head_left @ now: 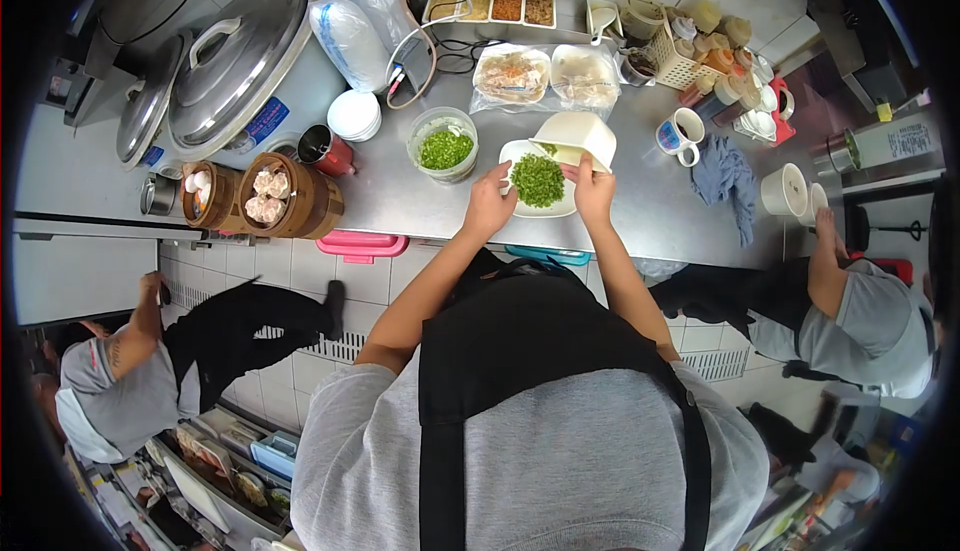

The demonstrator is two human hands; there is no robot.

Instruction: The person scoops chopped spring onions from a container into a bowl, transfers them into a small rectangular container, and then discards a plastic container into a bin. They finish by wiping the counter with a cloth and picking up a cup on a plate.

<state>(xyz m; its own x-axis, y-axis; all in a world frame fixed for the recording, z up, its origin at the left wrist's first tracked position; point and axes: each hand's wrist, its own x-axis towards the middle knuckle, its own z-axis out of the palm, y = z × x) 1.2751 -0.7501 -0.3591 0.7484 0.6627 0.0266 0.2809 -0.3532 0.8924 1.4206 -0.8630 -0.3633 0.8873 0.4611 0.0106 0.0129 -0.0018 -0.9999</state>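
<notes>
A white dish (548, 213) holding a mound of chopped green onions (538, 181) sits on the steel counter in front of me. My left hand (489, 201) grips the dish's left edge with bent fingers. With my right hand (590, 191) I hold a cream-white square container (575, 135) by its near edge. That container is tilted over the dish's far right side, and a few green bits show at its lip. Left of the dish stands a clear round tub (441, 123), with more chopped green onions inside.
Wrapped food trays (512, 73) lie behind the dish. Bamboo steamers (318, 201) and large lidded pots (245, 61) stand to the left. A mug (680, 135), a blue cloth (724, 179) and sauce bottles (735, 101) are right. Co-workers stand on both sides.
</notes>
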